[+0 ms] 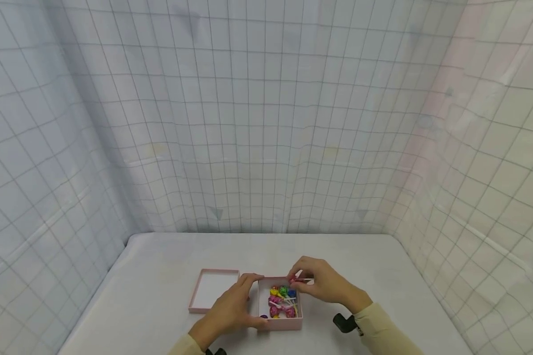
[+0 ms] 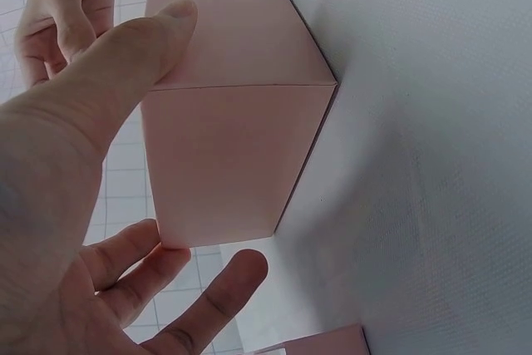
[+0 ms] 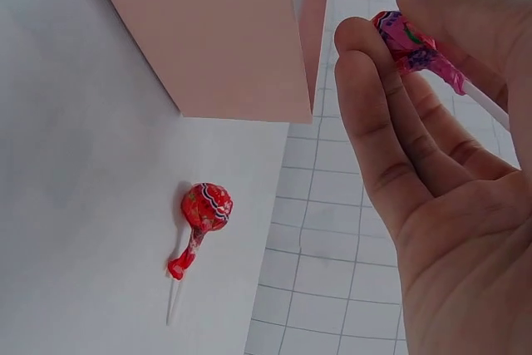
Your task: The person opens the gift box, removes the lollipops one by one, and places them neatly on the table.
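Note:
A pink box (image 1: 280,324) stands on the table, holding several wrapped lollipops (image 1: 274,311) in pink, yellow, green and blue. My left hand (image 1: 231,305) grips the box from its left side; in the left wrist view the thumb (image 2: 170,35) presses one face and fingertips touch the far corner. Over the box's back right corner, my right hand (image 1: 322,281) pinches a lollipop (image 3: 407,43) in a pink and purple wrapper between thumb and fingers, its white stick pointing toward the palm. A red-wrapped lollipop (image 3: 206,207) lies on the table beside the box in the right wrist view.
To the left of the box lies a shallow pink lid (image 1: 215,290) with a white inside, close to my left hand. The white-covered table (image 1: 160,256) is enclosed by grid-patterned cloth (image 1: 266,123) at the back and both sides.

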Tool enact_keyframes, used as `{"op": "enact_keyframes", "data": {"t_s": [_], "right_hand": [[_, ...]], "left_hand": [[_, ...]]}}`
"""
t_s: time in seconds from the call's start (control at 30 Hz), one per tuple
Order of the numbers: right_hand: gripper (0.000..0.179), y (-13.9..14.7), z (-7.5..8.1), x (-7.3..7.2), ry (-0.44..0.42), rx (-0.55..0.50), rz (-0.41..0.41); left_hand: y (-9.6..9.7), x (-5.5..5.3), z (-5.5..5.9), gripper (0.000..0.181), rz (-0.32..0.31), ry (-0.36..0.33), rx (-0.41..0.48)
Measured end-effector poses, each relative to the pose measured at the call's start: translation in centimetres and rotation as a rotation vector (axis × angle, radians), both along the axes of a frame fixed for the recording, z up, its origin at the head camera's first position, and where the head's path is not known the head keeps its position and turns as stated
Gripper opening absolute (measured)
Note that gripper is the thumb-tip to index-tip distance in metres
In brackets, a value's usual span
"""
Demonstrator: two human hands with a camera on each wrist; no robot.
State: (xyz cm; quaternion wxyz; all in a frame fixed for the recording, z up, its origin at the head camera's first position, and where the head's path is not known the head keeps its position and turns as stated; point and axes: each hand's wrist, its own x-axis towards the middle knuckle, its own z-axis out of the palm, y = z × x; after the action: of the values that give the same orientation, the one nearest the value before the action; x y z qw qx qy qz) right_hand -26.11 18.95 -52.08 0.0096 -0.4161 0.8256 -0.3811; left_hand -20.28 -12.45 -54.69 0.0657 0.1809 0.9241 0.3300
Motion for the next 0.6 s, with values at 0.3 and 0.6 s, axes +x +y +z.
{"op": "enact_keyframes", "data": {"t_s": [0.3, 0.6], "right_hand": [[0.025, 1.0, -0.3, -0.3, 0.036, 0.032, -0.054], [0.025, 2.1, -0.7, -0.6, 0.056, -0.003, -0.077]], "left_hand": [[0.0, 0.0, 0.0, 0.114, -0.007, 0.018, 0.003], [0.2, 0.1, 0.1, 0.113, 0.003, 0.013, -0.002]]}}
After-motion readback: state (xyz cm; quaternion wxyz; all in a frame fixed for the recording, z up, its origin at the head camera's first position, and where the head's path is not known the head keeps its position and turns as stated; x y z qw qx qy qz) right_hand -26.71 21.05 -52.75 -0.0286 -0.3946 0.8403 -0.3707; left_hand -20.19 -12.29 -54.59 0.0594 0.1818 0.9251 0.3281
